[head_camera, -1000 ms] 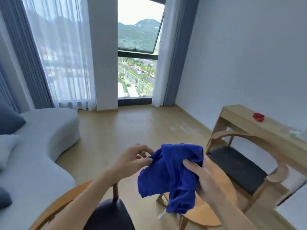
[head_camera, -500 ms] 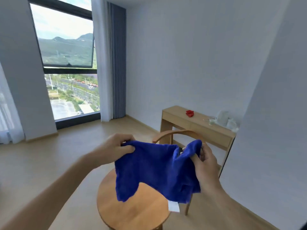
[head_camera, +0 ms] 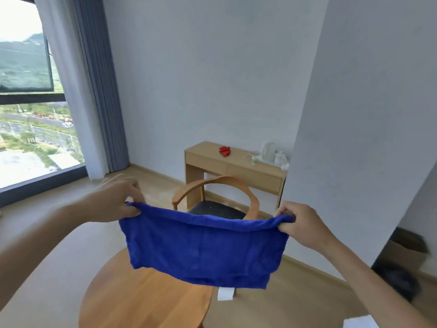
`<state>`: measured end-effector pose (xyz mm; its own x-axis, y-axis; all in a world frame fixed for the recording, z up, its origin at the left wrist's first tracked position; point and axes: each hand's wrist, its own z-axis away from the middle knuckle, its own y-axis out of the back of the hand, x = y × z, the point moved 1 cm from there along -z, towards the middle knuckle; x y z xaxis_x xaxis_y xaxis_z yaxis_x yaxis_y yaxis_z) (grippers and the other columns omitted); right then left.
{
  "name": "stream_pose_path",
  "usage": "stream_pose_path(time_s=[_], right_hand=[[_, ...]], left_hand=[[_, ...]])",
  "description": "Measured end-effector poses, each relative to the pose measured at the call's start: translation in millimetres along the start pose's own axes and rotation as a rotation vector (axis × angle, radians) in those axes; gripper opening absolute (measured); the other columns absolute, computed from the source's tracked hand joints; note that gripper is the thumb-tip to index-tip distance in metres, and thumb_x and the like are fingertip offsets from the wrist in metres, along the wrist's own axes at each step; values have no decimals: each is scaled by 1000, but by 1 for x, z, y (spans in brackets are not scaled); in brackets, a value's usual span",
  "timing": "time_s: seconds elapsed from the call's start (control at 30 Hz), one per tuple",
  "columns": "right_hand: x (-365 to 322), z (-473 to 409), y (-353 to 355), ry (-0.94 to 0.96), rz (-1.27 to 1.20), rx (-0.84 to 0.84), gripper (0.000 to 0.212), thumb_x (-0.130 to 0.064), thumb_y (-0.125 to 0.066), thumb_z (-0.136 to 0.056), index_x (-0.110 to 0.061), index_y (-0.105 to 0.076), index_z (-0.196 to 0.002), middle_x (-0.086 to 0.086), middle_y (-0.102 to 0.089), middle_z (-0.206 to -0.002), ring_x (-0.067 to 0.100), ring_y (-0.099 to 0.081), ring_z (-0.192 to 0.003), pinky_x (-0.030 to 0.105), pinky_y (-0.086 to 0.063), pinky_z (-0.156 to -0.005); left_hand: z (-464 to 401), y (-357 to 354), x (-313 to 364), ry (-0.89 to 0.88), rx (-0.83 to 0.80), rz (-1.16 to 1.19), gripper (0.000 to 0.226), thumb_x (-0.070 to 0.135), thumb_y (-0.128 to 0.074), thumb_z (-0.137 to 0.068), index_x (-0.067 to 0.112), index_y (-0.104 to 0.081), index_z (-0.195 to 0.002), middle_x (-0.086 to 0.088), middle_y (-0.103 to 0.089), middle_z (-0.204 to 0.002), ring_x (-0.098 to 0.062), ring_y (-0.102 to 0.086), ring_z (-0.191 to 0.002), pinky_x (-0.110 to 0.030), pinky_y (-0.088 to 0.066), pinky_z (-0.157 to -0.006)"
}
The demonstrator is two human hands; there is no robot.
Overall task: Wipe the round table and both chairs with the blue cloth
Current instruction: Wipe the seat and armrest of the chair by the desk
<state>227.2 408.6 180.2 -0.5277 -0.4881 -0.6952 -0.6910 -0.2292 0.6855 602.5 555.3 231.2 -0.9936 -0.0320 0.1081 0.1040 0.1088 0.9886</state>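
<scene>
Blue cloth (head_camera: 203, 247) stretched between two hands, above the round desk (head_camera: 142, 301)

Left hand (head_camera: 115, 200) and right hand (head_camera: 300, 223) each pinch a top corner — one cloth, hanging limp, so likely soft and light, best kept by its corners. One round desk lies below the hands; one chair (head_camera: 217, 197) stands beyond — the second is out of view.

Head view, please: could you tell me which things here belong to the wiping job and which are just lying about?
Belong to the job:
blue cloth, stretched between left hand and right hand
round table
chair

Lying about:
desk
red object
kettle
cardboard box
</scene>
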Motion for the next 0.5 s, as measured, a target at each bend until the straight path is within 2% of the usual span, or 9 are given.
stream_pose_path(time_s=[0.1,0.2,0.27,0.33,0.5], right_hand=[[8,-17,5,-36,40,-182,15,-4,-68,-81,-18,-64,-76,-7,-70,-73,7,-65,-72,20,-51,-66],[7,-33,4,-37,88,-262,7,-12,-67,-87,-20,-66,-85,-8,-71,-82,6,-66,-80,22,-52,-73],[5,-43,3,-37,119,-254,17,-10,-60,-90,-26,-65,-91,-9,-71,-85,5,-65,-83,20,-51,-74],[7,-52,3,-38,198,-225,26,-6,-55,-89,-29,-64,-94,-10,-69,-83,6,-63,-80,19,-50,-72],[11,-70,-3,8,605,-104,14,-10,-52,-80,-24,-51,-78,-7,-59,-74,12,-55,-70,20,-40,-58]], left_hand=[[-34,-10,-9,-26,24,-21,28,15,-60,-87,41,-70,-88,12,-50,-82,-2,-46,-80,-12,-30,-66],[-63,-16,-23,-25,51,-42,33,9,-55,-83,34,-76,-88,17,-61,-77,-3,-54,-77,-16,-41,-67],[-81,-17,-34,-21,74,-28,34,7,-53,-81,33,-76,-82,15,-68,-74,-5,-58,-74,-25,-49,-67],[-98,-21,-42,-32,85,-26,29,7,-53,-79,27,-74,-74,9,-67,-67,-9,-59,-68,-29,-50,-63],[-125,-40,-44,-91,97,-40,22,20,-51,-80,20,-73,-77,2,-65,-67,-14,-58,-68,-32,-48,-66]])
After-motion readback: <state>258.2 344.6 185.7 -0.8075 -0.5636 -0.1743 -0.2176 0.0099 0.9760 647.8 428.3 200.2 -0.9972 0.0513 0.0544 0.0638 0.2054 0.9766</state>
